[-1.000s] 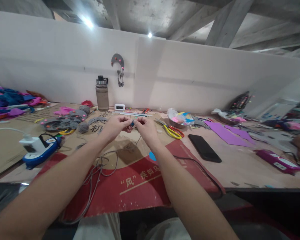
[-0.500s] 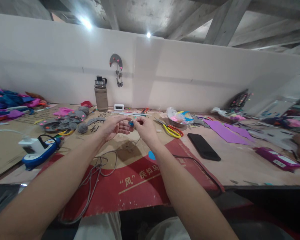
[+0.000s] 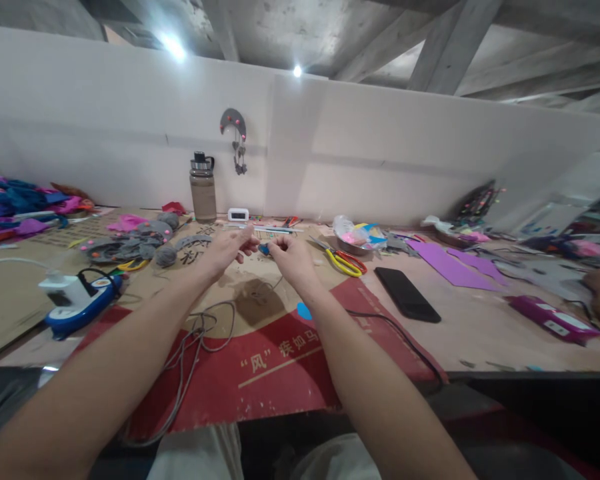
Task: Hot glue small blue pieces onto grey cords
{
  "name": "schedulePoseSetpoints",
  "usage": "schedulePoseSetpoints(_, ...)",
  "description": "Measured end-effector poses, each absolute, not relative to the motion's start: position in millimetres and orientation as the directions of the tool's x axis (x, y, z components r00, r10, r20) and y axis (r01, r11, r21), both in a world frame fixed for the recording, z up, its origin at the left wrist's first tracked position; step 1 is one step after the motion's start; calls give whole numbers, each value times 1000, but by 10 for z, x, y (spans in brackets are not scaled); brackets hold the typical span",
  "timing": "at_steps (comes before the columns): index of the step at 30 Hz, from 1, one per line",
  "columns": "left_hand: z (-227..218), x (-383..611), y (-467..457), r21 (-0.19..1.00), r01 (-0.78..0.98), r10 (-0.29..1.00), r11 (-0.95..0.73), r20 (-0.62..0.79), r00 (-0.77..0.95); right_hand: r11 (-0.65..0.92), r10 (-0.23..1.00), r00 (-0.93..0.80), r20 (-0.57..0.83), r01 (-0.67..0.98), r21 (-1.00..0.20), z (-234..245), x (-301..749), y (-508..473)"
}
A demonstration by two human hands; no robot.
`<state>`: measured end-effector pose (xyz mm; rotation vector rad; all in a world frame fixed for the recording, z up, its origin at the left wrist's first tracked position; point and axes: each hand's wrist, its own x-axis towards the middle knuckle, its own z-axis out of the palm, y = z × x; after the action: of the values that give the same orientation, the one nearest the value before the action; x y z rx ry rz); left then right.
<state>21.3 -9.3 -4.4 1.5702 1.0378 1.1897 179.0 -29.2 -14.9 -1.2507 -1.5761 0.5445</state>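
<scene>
Grey cord [image 3: 198, 337] looped loosely on red-and-tan cardboard [image 3: 280, 393], front of desk [image 3: 475, 340]. Tiny blue piece [image 3: 264, 249] up over cardboard, pinched by right hand [image 3: 293, 257]. Left hand [image 3: 225, 253] just beside it, fingers loose, half curled, can't tell if they're brushing it. Yellow-and-red-handled scissors [image 3: 344, 265] off to right. Bottle [image 3: 203, 197] way back by wall [image 3: 355, 147].

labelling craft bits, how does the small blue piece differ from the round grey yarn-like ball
What shows of the small blue piece looks smaller than the round grey yarn-like ball. The piece is held by the right hand; the ball rests on brown cardboard.
</scene>
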Motion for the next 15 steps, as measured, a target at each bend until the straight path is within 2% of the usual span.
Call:
schedulePoseSetpoints(5, -36, 239, -128, 921, 204, 900, -331, 243, 361, 369, 890, 51, 453, 504, -781, -160, 1786, -302)
schedulePoseSetpoints(15, -51, 231, -135, 944, 187, 920, -273, 199, 336, 410, 875, 26, 483, 493, -768, -157, 1770, -332)
